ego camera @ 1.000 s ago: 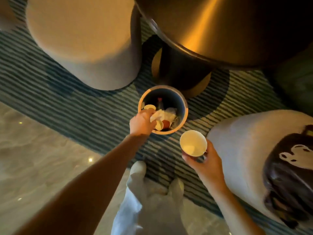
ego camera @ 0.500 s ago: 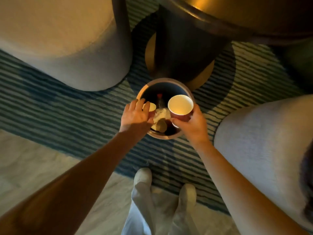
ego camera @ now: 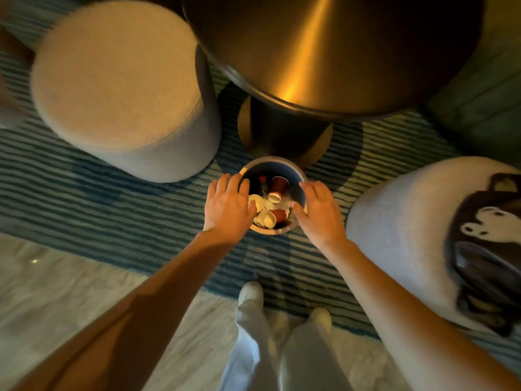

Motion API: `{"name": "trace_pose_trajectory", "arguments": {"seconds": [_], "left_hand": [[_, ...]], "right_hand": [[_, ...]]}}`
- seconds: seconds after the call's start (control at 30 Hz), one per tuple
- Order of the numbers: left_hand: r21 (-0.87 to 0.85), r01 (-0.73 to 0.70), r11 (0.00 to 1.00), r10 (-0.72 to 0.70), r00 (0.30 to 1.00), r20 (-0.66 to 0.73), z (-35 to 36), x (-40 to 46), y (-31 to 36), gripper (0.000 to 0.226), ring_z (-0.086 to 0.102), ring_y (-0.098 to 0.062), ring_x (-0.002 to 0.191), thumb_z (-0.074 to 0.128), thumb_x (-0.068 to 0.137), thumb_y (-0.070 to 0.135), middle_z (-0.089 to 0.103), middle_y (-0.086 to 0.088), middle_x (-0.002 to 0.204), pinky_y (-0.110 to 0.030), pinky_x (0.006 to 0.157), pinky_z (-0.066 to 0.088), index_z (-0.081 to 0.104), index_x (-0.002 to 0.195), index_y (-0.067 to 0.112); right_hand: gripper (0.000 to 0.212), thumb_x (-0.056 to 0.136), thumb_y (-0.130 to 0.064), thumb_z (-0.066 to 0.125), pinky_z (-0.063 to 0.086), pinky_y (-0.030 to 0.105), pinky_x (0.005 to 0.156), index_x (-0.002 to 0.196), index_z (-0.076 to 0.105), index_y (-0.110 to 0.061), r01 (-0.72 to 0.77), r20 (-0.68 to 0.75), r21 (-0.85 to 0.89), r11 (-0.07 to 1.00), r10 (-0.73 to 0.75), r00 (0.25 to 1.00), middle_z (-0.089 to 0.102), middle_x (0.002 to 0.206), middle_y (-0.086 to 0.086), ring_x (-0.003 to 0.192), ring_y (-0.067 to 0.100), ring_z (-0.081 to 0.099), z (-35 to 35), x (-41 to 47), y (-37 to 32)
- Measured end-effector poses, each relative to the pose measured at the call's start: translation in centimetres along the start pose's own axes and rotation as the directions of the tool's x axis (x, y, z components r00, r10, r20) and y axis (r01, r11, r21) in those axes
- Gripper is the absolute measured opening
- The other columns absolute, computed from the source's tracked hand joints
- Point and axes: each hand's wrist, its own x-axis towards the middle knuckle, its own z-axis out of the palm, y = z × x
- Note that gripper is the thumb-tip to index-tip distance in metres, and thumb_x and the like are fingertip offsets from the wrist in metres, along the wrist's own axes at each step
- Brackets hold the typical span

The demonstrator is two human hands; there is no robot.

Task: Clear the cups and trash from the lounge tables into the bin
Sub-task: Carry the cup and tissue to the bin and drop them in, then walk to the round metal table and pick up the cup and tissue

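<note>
Both hands over bin (ego camera: 299,190) on striped rug by table pedestal. Left hand (ego camera: 227,206) and right hand (ego camera: 318,210): fingers spread, holding nothing. Cups (ego camera: 275,206) lie inside bin. Advice: lift hands straight out, avoid knocking rim. Bin bottom dark; count of cups unclear.
</note>
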Motion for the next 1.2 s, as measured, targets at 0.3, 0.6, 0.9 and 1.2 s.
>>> {"name": "trace_pose_trajectory", "arguments": {"seconds": [0.3, 0.6, 0.9, 1.2], "left_hand": [[-0.015, -0.145, 0.989, 0.145, 0.984, 0.104, -10.6, -16.0, 10.4, 0.049, 0.033, -0.025, 0.134, 0.041, 0.095, 0.036, 0.04, -0.006, 0.144, -0.04, 0.111, 0.026, 0.037, 0.139, 0.015], [0.064, -0.349, 0.935, 0.341, 0.934, 0.104, -9.9, -31.7, 21.7, 0.052, 0.029, -0.025, 0.137, 0.038, 0.097, 0.04, 0.035, -0.007, 0.148, -0.039, 0.112, 0.024, 0.035, 0.142, 0.015], [0.156, -0.673, 0.723, 0.66, 0.739, 0.134, -8.7, -44.3, 40.4, 0.051, 0.028, -0.026, 0.138, 0.039, 0.096, 0.042, 0.034, -0.006, 0.148, -0.043, 0.112, 0.024, 0.034, 0.141, 0.017], [0.147, -0.878, 0.456, 0.888, 0.459, -0.016, -15.8, -46.8, 62.2, 0.044, 0.042, -0.029, 0.126, 0.044, 0.094, 0.037, 0.049, -0.011, 0.135, -0.043, 0.103, 0.034, 0.05, 0.128, 0.011]], "right_hand": [[0.044, 0.093, -0.025, 0.055, 0.038, 0.041, 0.105, 0.133, 0.05, -0.005, -0.102, -0.161, 0.065, 0.993, 0.112, 0.981, 0.051, 0.134, 0.014, 0.128, 0.029, 0.043, -13.9, -18.6, -0.7], [0.042, 0.092, -0.024, 0.058, 0.042, 0.04, 0.1, 0.128, 0.054, -0.004, -0.341, -0.256, 0.265, 0.902, 0.407, 0.877, 0.057, 0.126, 0.015, 0.118, 0.029, 0.051, -13.2, -45.2, 7.3], [0.04, 0.093, -0.019, 0.057, 0.034, 0.041, 0.107, 0.128, 0.054, 0.001, -0.531, -0.359, 0.351, 0.771, 0.634, 0.685, 0.055, 0.13, 0.02, 0.124, 0.031, 0.048, -17.3, -65.2, 15.6], [0.045, 0.097, -0.029, 0.049, 0.029, 0.038, 0.11, 0.136, 0.048, -0.007, -0.609, -0.532, 0.294, 0.736, 0.656, 0.536, 0.048, 0.138, 0.013, 0.131, 0.028, 0.04, -31.4, -75.2, 27.9]]}}
